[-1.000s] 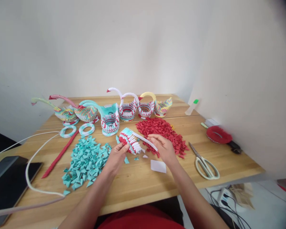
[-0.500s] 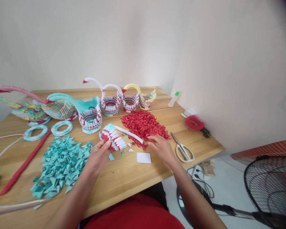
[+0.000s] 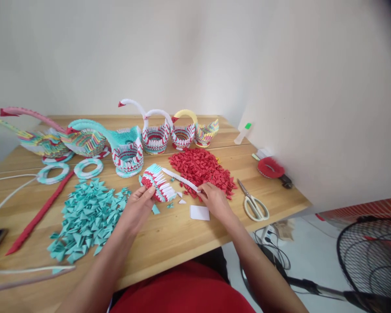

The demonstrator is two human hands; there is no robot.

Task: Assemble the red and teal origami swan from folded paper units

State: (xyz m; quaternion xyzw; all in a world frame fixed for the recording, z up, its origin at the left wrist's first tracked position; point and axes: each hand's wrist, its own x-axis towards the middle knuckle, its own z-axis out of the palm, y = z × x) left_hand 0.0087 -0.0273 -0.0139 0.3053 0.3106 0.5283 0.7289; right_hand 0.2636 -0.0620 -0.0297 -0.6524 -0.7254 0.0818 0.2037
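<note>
My left hand [image 3: 137,209] grips a half-built modular paper piece [image 3: 157,182] in red, white and teal, held just above the wooden table [image 3: 169,243]. A long white strip of folded units [image 3: 181,179] runs from that piece to the right. My right hand [image 3: 215,201] pinches the strip's right end, at the near edge of a heap of red folded triangles [image 3: 202,169]. A heap of teal folded triangles [image 3: 84,217] lies left of my left hand. A small white paper card [image 3: 200,212] and a few loose bits lie between my hands.
Finished paper swans and baskets [image 3: 127,150] stand in a row at the back. Two teal rings [image 3: 88,168], a long red strip [image 3: 39,215] and a white cable [image 3: 6,200] lie left. Scissors [image 3: 254,206] and a red brush [image 3: 271,167] lie right. A fan [image 3: 371,261] stands on the floor.
The view swung right and the fan came into sight. My right hand went down to the edge of the red heap, then closed on the end of the white strip. My left hand kept its hold.
</note>
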